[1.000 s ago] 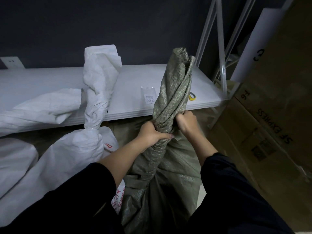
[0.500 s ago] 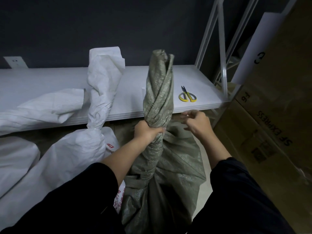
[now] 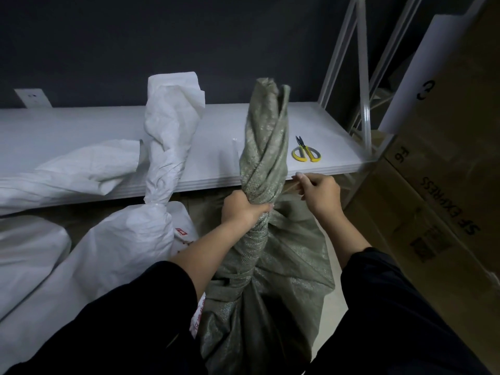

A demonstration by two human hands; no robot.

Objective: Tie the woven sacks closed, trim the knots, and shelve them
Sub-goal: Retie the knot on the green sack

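A grey-green woven sack [image 3: 270,280] stands in front of me, its neck [image 3: 263,142] twisted upright into a tight rope. My left hand [image 3: 240,209] grips the neck at its base. To the right of the neck, my right hand [image 3: 319,193] has its fingers curled and pinches a thin pale tie strip [image 3: 289,187] that runs towards the sack. Yellow-handled scissors [image 3: 305,152] lie on the white shelf board [image 3: 81,125] just behind my right hand. On the left, a white woven sack [image 3: 130,239] leans against the shelf with its neck twisted and tied.
Another white sack [image 3: 67,171] lies on the shelf board at left. Large cardboard boxes [image 3: 433,198] stand close on the right. A white metal rack upright [image 3: 362,90] rises at the shelf's right end. A dark wall sits behind the shelf.
My right hand has let go of the twisted neck and moved right, now pinching the thin strip. The sack's neck has shifted left, uncovering the scissors. My left hand keeps its grip.
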